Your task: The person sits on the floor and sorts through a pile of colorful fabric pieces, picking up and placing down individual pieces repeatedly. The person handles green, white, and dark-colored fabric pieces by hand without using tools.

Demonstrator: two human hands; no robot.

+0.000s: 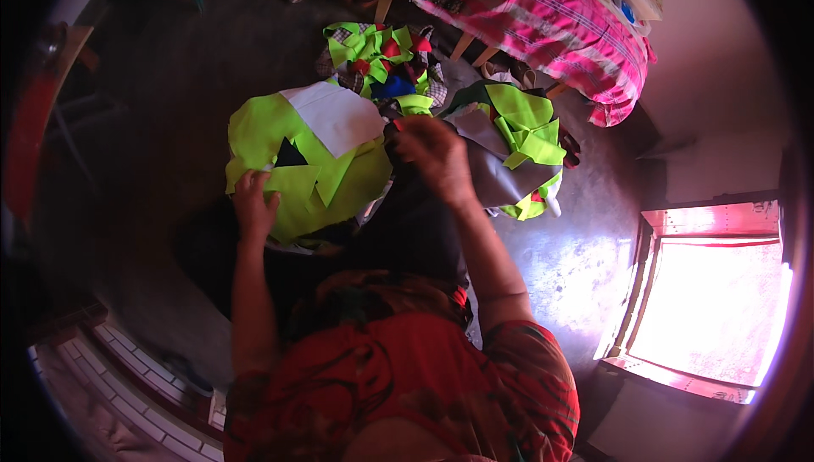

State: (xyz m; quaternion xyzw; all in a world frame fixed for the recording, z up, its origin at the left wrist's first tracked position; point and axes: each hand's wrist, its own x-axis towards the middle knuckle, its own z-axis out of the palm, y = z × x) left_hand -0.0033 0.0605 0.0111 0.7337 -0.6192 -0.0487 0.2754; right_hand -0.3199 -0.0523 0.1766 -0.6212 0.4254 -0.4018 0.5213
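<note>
Cloth scraps lie in three heaps on my feed, and I count two hands working among them; the near-left heap (254,136) is mostly yellow-green, with one white piece (335,119) on its top and one dark triangle (291,153) showing near its middle; the far heap (348,48) mixes bright green, red and checked bits with one blue scrap (394,86); the right heap (530,136) carries green strips and a grey sheet (504,178). The white piece has its long axis slanting from far left to near right; just below the dark triangle, a yellow-green flap (292,191) runs left to right, its straight upper edge facing away from the person; beside it a narrow strip (337,180) leans, its long axis running from near left to far right. The left hand (253,203) has its fingers on the left edge of the near-left heap, touching the flap; I cannot tell whether it pinches or merely presses. The right hand (441,157) is between the near-left and right heaps, fingers bent; a red bit (398,125) shows at its fingertips, yet whether they grasp it I cannot tell.
</note>
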